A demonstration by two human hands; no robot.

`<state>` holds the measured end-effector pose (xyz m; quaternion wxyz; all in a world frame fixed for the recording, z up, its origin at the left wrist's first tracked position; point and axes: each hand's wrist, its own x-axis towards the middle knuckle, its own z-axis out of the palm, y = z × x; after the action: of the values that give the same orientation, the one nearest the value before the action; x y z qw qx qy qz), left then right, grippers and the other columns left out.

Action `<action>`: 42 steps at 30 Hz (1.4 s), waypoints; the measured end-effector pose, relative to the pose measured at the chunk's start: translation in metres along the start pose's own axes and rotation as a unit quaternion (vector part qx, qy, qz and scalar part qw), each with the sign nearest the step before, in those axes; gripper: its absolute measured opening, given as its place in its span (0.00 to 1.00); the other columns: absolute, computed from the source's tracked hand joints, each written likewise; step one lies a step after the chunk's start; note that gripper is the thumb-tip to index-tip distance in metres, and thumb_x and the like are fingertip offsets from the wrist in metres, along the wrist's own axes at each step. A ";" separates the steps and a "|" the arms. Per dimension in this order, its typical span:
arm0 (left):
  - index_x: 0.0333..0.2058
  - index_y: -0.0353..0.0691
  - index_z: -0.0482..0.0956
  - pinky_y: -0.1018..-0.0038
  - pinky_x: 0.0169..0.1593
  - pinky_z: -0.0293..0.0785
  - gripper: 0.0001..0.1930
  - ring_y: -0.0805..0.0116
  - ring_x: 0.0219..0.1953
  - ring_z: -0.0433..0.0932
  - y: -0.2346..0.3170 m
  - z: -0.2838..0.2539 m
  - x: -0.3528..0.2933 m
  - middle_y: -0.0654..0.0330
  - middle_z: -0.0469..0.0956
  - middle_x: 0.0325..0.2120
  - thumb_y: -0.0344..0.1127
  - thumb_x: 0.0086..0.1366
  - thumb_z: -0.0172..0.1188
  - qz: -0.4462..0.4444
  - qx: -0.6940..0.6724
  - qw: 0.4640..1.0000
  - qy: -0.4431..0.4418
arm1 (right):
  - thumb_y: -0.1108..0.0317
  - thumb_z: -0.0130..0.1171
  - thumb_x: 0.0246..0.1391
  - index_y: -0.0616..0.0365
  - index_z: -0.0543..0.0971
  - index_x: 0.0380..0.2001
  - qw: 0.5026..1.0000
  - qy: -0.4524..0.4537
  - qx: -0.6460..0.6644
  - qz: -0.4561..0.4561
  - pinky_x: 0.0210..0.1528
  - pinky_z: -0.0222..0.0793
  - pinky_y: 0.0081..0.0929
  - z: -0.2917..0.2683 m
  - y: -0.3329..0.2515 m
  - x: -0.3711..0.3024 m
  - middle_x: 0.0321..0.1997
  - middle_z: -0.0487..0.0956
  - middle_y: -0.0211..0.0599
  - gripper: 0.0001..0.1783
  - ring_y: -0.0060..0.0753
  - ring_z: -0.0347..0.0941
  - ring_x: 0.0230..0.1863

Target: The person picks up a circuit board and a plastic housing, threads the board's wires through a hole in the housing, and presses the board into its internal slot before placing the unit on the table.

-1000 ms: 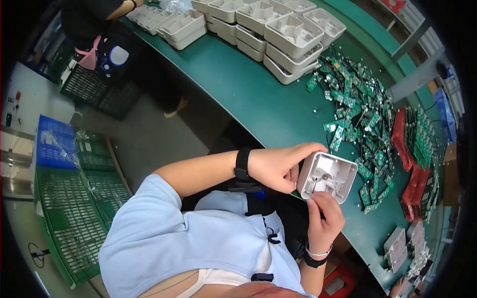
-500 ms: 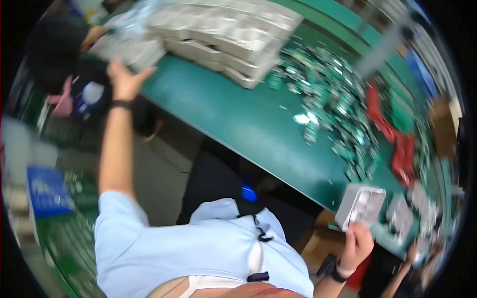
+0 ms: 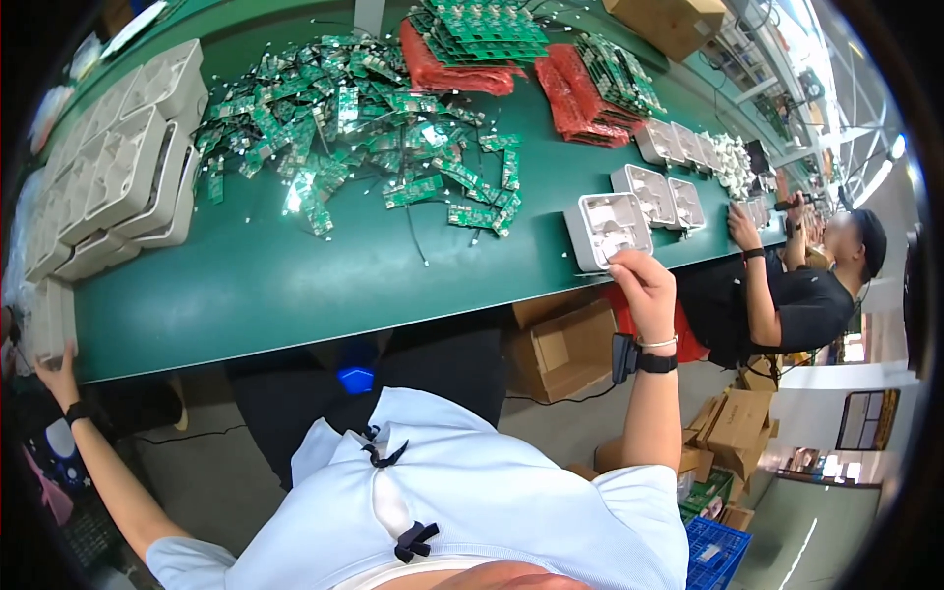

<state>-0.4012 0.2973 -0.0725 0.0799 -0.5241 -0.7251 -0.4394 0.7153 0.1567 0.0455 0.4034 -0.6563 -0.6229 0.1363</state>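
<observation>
My right hand (image 3: 646, 290) pinches the near rim of a light grey plastic housing (image 3: 580, 236), a square open box with moulded parts inside, at the table's front edge. At the far left, my outstretched left hand (image 3: 59, 379) has thumb and fingers around the near end of another light grey housing (image 3: 54, 320); part of the grip is hard to see. Beside it rise stacked grey housings (image 3: 128, 182). Between my hands, farther back, lies a heap of small green circuit boards (image 3: 344, 108), some with black wires.
Green board panels (image 3: 482, 29) and red bubble wrap (image 3: 565, 93) lie at the back. More housings (image 3: 644, 192) line the table on the right, near a co-worker in black (image 3: 811, 305). A cardboard box (image 3: 570, 354) stands below the table edge (image 3: 324, 346).
My view has swung toward the right. My left hand, spread in the air before, has come onto a housing at the left. The right hand keeps its pinch on its housing.
</observation>
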 end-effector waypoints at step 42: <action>0.74 0.34 0.62 0.61 0.69 0.69 0.57 0.57 0.66 0.72 0.474 0.013 -0.266 0.51 0.69 0.67 0.38 0.47 0.84 0.010 -0.268 0.953 -0.142 | 0.69 0.65 0.68 0.60 0.80 0.61 0.997 -0.023 0.079 -0.006 0.32 0.65 0.16 0.067 -0.042 0.052 0.43 0.83 0.31 0.20 0.17 0.70 0.31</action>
<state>0.1130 0.1532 0.0285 -0.1625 -0.5908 -0.5793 -0.5376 0.6500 0.2243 0.0488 0.4403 -0.6152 -0.6236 0.1970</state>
